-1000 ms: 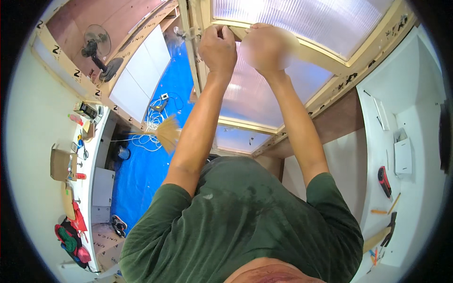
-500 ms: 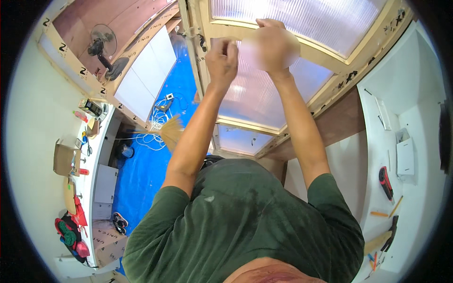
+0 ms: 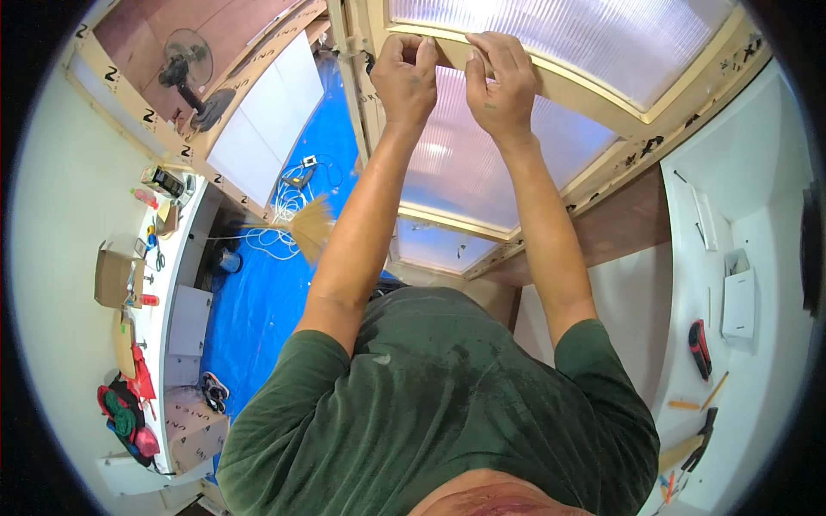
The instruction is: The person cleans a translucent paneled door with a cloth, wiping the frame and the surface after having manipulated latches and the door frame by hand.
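Both my hands are raised at a pale wooden door frame (image 3: pixel 594 96) with ribbed translucent panels (image 3: pixel 559 39). My left hand (image 3: pixel 406 82) is closed, with thumb and fingers pinched together near the left end of the crossrail. A short way to its right, my right hand (image 3: pixel 502 86) is closed too, its fingers curled over the same rail and the thumb raised. A small brownish patch shows between the hands against the rail. Whatever the fingertips hold, if anything, is hidden.
At left are a white shelf (image 3: pixel 176 258) with an open cardboard box (image 3: pixel 116 279), blue floor sheeting (image 3: pixel 258 301), a broom (image 3: pixel 310 228), coiled white cable (image 3: pixel 280 245) and a fan (image 3: pixel 185 73). The right shelf bears a red-black utility knife (image 3: pixel 699 350) and a hammer (image 3: pixel 701 439).
My left hand has moved up and farther onto the crossrail. My right hand, smeared before, now shows clearly at the rail. The whole view has shifted slightly.
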A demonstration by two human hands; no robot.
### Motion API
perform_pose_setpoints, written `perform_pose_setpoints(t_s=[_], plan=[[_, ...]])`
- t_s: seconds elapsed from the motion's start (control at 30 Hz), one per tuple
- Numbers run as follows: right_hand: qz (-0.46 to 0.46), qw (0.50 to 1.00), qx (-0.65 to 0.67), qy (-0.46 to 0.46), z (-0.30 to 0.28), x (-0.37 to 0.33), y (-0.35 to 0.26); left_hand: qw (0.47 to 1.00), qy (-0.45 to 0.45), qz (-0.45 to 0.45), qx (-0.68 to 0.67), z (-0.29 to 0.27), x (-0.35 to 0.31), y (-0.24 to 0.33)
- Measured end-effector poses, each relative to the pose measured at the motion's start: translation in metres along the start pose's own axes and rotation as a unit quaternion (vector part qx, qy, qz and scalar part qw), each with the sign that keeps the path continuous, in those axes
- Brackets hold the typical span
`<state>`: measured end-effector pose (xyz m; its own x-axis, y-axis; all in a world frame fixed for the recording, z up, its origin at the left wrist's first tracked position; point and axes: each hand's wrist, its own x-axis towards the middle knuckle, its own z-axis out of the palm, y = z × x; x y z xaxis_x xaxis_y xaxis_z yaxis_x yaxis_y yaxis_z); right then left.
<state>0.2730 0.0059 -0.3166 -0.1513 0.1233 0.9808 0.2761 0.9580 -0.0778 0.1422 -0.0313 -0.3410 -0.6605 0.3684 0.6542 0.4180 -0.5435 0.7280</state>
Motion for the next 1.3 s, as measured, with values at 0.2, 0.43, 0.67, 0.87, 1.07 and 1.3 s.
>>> perform_pose_setpoints(t_s=[0.2,0.43,0.67,0.87,1.07,1.3], plan=[[-0.005,1.000,0.006,0.010,0.005,-0.001,0.004,1.000,0.014,0.019,0.008,0.000,0.008,-0.007],[0.012,1.000,0.024,0.014,0.002,-0.001,0.006,0.996,-0.075,-0.042,-0.029,-0.008,0.011,-0.005],[0.010,1.000,0.017,0.013,0.002,-0.001,0.004,0.987,-0.101,-0.093,-0.085,-0.014,0.017,-0.004],[0.020,1.000,0.017,-0.015,-0.006,0.001,0.001,0.993,-0.027,-0.065,-0.090,-0.008,-0.005,0.006],[0.029,0.999,0.032,-0.012,-0.002,-0.001,0.003,0.969,0.060,0.159,0.181,0.007,-0.005,-0.001],[0.015,1.000,0.022,-0.014,-0.003,0.000,0.004,0.953,0.074,0.161,0.246,0.019,0.000,0.005]])
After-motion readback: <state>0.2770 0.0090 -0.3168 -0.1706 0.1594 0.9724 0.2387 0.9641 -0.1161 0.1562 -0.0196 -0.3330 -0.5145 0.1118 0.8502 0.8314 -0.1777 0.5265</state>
